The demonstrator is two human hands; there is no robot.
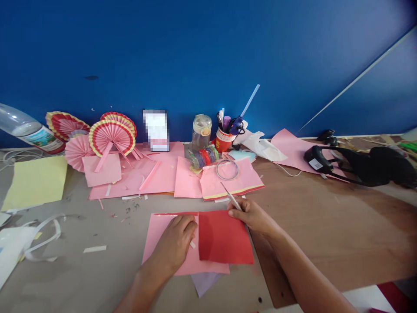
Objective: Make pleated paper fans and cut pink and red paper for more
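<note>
My left hand (179,239) rests on a pink sheet (156,230), fingers curled together near the left edge of a red sheet (224,243); a small white strip (192,244) shows beside them, and what the fingers hold, if anything, is hidden. The red sheet overlaps the pink one. At its top right corner, my right hand (246,213) is closed around a slim white pointed tool (235,201), its tip directed up and left. A purple paper corner (205,281) sticks out below the pink sheet.
Folded paper fans (112,138), a bottle (41,137), a phone (156,130), a jar (201,132), tape rolls (204,157) and a red cup of pens (223,141) line the blue wall. Pink papers (233,178) lie beyond my hands. A black strapped device (358,165) is at right.
</note>
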